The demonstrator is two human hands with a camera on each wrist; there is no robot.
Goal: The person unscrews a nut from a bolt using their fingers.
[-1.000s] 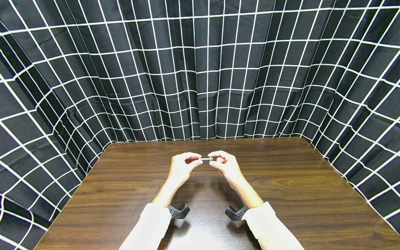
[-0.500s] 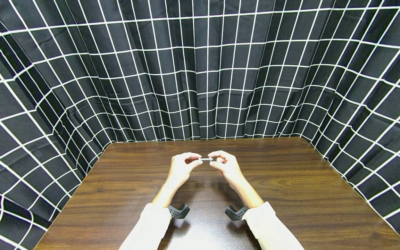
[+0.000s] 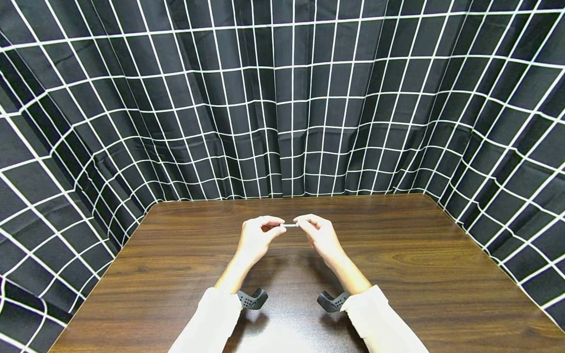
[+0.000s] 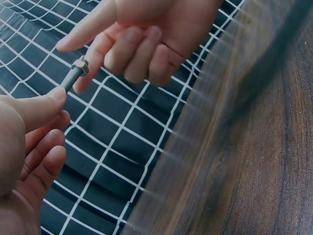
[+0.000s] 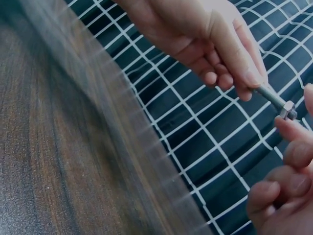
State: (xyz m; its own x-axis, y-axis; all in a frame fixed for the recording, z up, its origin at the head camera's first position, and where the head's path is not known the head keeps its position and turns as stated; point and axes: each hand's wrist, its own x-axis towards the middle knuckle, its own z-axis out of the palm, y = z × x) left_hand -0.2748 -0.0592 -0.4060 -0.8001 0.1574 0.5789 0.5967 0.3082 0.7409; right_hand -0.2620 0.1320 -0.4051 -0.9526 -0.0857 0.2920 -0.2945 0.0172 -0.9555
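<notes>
A small metal bolt (image 4: pixel 72 78) is held level above the table between both hands. My left hand (image 3: pixel 255 238) pinches one end between thumb and fingers; that end is hidden. Near the other end sits a hex nut (image 5: pixel 287 107), with a short tip of thread showing beyond it. At the nut is my right hand (image 3: pixel 321 238). Its index fingertip touches the nut, while its thumb stands apart from it in both wrist views. The right hand's remaining fingers are loosely curled.
Below the hands lies a dark brown wood-grain table (image 3: pixel 176 255). A black curtain with a white grid (image 3: pixel 282 113) surrounds its back and sides. Each wrist wears a dark grey camera band (image 3: pixel 253 298), beside white sleeves (image 3: pixel 212 318).
My right thumb has moved upward past the nut, closer to the index finger in the head view. The left hand and the bolt stay in place.
</notes>
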